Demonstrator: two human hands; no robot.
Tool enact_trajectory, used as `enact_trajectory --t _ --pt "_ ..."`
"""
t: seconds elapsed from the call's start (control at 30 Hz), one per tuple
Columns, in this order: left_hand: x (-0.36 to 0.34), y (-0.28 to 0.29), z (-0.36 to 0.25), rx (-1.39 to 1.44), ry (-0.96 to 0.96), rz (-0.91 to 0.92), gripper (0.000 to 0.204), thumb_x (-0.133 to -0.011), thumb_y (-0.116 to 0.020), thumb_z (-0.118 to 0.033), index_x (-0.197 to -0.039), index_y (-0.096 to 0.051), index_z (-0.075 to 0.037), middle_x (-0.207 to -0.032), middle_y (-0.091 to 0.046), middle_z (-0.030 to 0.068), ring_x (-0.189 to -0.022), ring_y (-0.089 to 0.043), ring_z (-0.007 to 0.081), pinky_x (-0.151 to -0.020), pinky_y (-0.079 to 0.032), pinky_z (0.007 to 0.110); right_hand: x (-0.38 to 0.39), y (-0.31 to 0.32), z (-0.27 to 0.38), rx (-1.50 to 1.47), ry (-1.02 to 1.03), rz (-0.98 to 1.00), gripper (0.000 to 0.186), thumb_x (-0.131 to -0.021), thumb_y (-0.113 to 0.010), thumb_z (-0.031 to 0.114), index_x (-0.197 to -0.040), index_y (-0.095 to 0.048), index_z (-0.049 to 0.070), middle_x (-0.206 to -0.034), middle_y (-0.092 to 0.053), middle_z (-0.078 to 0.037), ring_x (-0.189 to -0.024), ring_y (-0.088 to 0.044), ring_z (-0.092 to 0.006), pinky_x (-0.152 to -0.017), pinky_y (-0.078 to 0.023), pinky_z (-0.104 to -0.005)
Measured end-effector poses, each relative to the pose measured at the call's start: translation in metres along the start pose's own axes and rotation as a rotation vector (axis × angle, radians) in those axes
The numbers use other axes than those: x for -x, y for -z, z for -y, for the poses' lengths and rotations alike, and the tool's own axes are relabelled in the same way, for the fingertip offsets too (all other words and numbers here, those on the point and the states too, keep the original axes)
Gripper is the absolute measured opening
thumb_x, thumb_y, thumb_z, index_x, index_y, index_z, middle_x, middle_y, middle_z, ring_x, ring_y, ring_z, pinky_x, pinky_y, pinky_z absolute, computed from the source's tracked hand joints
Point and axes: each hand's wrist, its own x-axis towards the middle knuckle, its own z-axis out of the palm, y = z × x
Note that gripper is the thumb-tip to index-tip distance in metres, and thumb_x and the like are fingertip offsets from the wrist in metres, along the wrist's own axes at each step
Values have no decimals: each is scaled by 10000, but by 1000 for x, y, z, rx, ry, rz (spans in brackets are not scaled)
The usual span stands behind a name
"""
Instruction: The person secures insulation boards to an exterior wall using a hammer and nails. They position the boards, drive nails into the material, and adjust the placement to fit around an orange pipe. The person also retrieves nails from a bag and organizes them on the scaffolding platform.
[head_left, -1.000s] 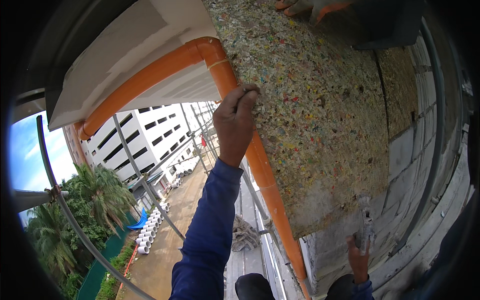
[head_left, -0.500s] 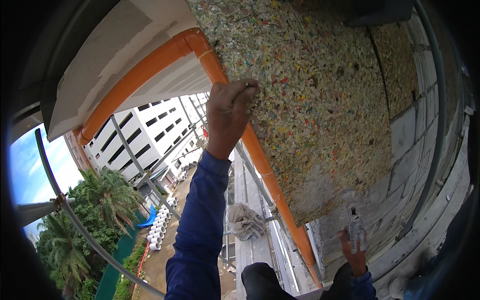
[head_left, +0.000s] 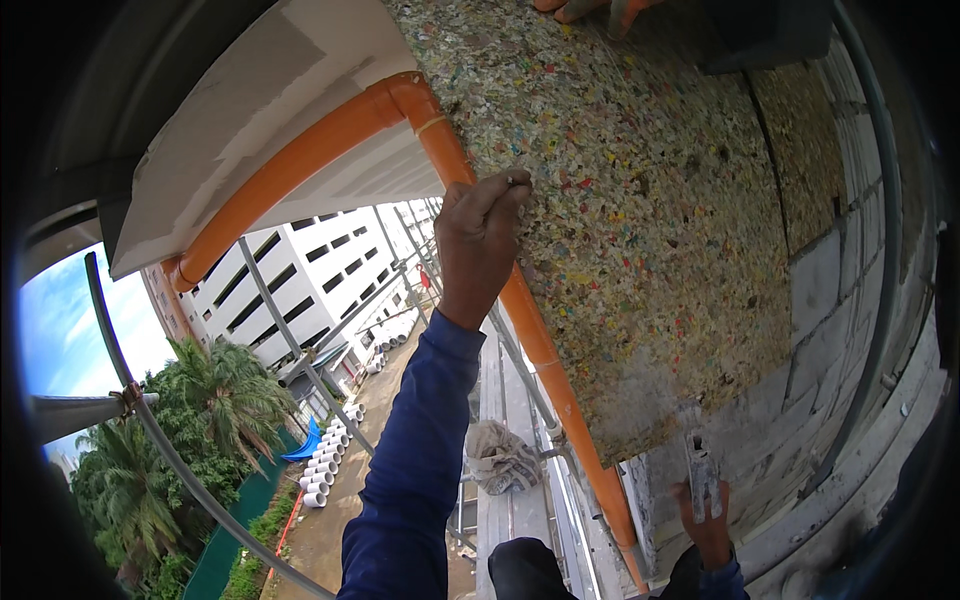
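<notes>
One nail (head_left: pixel 517 182) is pinched by the left hand (head_left: pixel 480 240) against the speckled board (head_left: pixel 650 230); a hammer (head_left: pixel 700 470), gripped by the right hand (head_left: pixel 708 525), lies lower right.

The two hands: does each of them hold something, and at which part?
The left hand pinches a small nail-like thing against the speckled board. The right hand grips a grey metal tool at its lower end.
</notes>
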Motion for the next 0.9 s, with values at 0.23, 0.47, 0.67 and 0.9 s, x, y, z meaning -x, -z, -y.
enact_trajectory --t 0.23,0.47,0.67,0.9 --pt "-1 -3 2 -46 -28 -21 149 -911 -662 -90 -1038 -729 -49 -933 -722 70 -856 -605 140 -774 -494 277 -10 -1 25 -45 -113 -11 365 -904 -581 333 -979 -627 -20 -812 -700 -127 -730 -689 -241 -686 -510 -360" --pt "0 -3 4 -6 -81 -48 123 -886 -679 -91 -992 -737 -69 -771 -605 59 -738 -534 160 -677 -445 301 -10 -5 24 -81 -110 -30 307 -886 -618 268 -976 -631 -25 -813 -699 -129 -735 -692 -239 -683 -514 -356" --pt "-1 0 -2 -56 -66 11 136 -914 -646 -83 -1010 -732 -38 -903 -711 71 -818 -600 136 -736 -487 271 -15 -4 30 -50 -153 -7 324 -892 -621 284 -981 -628 -27 -798 -701 -124 -714 -689 -237 -681 -512 -356" --pt "-1 -3 0 -28 -39 -11 143 -917 -639 -91 -1010 -731 -36 -897 -706 78 -805 -602 134 -742 -490 275 -17 -7 27 -80 -37 -34 301 -885 -635 263 -969 -632 -26 -756 -684 -115 -666 -663 -217 -645 -490 -350"
